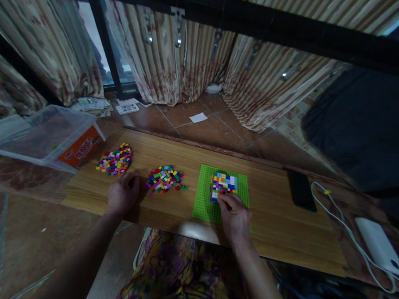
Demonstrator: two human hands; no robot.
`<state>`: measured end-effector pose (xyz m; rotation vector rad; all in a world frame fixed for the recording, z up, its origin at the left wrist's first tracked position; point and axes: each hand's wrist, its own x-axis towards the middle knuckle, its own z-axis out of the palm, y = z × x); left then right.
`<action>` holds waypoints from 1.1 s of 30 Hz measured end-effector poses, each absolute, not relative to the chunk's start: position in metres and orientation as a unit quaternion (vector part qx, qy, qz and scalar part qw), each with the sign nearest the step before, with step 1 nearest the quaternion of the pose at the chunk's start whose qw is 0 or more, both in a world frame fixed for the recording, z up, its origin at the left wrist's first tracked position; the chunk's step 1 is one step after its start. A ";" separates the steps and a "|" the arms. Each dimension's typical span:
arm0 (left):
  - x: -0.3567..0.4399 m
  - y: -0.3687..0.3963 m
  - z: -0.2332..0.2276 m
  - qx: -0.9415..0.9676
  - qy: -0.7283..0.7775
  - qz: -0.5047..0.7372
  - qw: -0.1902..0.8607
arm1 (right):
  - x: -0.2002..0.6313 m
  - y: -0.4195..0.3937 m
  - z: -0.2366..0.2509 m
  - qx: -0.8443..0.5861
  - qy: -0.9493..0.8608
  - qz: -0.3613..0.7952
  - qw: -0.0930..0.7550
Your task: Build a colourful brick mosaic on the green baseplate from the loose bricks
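Observation:
A green studded baseplate [202,191] lies on the wooden board, bearing a patchwork of small toy bricks [225,183] in white, blue, yellow, red and other colours. My right hand [236,216] is closed in a pinch, its fingertips at the near edge of the patchwork; whatever is between them is too small to make out. Farther left, my left hand [123,193] rests with curled fingers between two heaps of loose bricks, a left heap [115,160] and a middle heap [163,179]. Its fingers hide anything they may hold.
A clear plastic bin [45,132] with an orange label stands at the left end. Right of the baseplate lie a dark phone [301,189], a white cable [347,224] and a white power bank [380,245]. Striped curtains [178,65] hang beyond the board [270,219].

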<state>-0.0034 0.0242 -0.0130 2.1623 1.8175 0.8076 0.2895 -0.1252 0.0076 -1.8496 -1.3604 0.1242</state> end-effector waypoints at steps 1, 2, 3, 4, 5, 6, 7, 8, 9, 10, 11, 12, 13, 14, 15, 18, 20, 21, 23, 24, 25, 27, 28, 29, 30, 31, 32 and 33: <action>-0.003 0.024 -0.013 0.733 0.614 0.275 0.102 | 0.289 -0.126 0.008 -0.732 -0.543 0.045 0.409; -0.003 0.024 -0.013 0.733 0.613 0.275 0.103 | 0.289 -0.126 0.008 -0.730 -0.546 0.042 0.409; -0.003 0.024 -0.013 0.731 0.616 0.274 0.104 | 0.289 -0.126 0.008 -0.729 -0.547 0.040 0.409; -0.003 0.024 -0.013 0.729 0.620 0.271 0.105 | 0.290 -0.126 0.008 -0.727 -0.550 0.040 0.409; -0.003 0.024 -0.013 0.726 0.624 0.268 0.107 | 0.290 -0.126 0.007 -0.725 -0.552 0.041 0.408; -0.003 0.024 -0.013 0.724 0.627 0.266 0.109 | 0.290 -0.126 0.007 -0.723 -0.556 0.043 0.407; -0.003 0.023 -0.013 0.724 0.627 0.265 0.111 | 0.291 -0.126 0.007 -0.721 -0.559 0.043 0.406; -0.002 0.023 -0.013 0.724 0.626 0.266 0.112 | 0.291 -0.126 0.007 -0.719 -0.563 0.044 0.405; -0.002 0.023 -0.013 0.725 0.625 0.268 0.112 | 0.292 -0.125 0.007 -0.718 -0.567 0.045 0.402; -0.002 0.023 -0.013 0.725 0.624 0.270 0.111 | 0.293 -0.124 0.007 -0.716 -0.570 0.047 0.400; -0.002 0.023 -0.013 0.725 0.624 0.271 0.110 | 0.294 -0.124 0.007 -0.716 -0.571 0.051 0.398; -0.002 0.023 -0.013 0.724 0.625 0.271 0.109 | 0.295 -0.124 0.007 -0.716 -0.571 0.057 0.398; -0.002 0.023 -0.013 0.724 0.625 0.271 0.108 | 0.295 -0.124 0.008 -0.715 -0.571 0.065 0.398; -0.002 0.023 -0.013 0.725 0.624 0.271 0.108 | 0.295 -0.125 0.009 -0.714 -0.570 0.071 0.401; -0.002 0.023 -0.013 0.726 0.622 0.273 0.108 | 0.295 -0.126 0.010 -0.711 -0.567 0.073 0.408; -0.002 0.023 -0.014 0.729 0.614 0.282 0.111 | 0.290 -0.134 0.014 -0.704 -0.548 0.048 0.449; -0.002 0.023 -0.015 0.728 0.613 0.286 0.113 | 0.282 -0.141 0.016 -0.696 -0.537 0.027 0.476; -0.003 0.022 -0.016 0.728 0.613 0.285 0.114 | 0.276 -0.144 0.017 -0.691 -0.538 0.027 0.481; -0.003 0.022 -0.017 0.729 0.613 0.284 0.115 | 0.263 -0.149 0.017 -0.680 -0.559 0.056 0.471; -0.003 0.022 -0.017 0.730 0.612 0.283 0.116 | 0.255 -0.150 0.016 -0.674 -0.573 0.080 0.459; -0.003 0.021 -0.017 0.731 0.610 0.282 0.117 | 0.248 -0.150 0.015 -0.667 -0.587 0.106 0.446; -0.003 0.021 -0.018 0.735 0.606 0.280 0.118 | 0.233 -0.146 0.011 -0.657 -0.605 0.150 0.425; -0.003 0.021 -0.018 0.737 0.605 0.278 0.119 | 0.226 -0.141 0.008 -0.654 -0.610 0.162 0.417; -0.003 0.020 -0.018 0.738 0.604 0.277 0.118 | 0.219 -0.136 0.006 -0.652 -0.614 0.169 0.410; -0.003 0.020 -0.018 0.738 0.604 0.276 0.118 | 0.214 -0.130 0.004 -0.651 -0.618 0.170 0.406; -0.003 0.020 -0.017 0.738 0.605 0.274 0.117 | 0.209 -0.123 0.003 -0.649 -0.623 0.169 0.403; -0.004 0.020 -0.017 0.738 0.606 0.272 0.118 | 0.205 -0.116 0.002 -0.646 -0.628 0.165 0.402; -0.004 0.020 -0.017 0.739 0.606 0.271 0.119 | 0.202 -0.108 0.001 -0.644 -0.632 0.160 0.401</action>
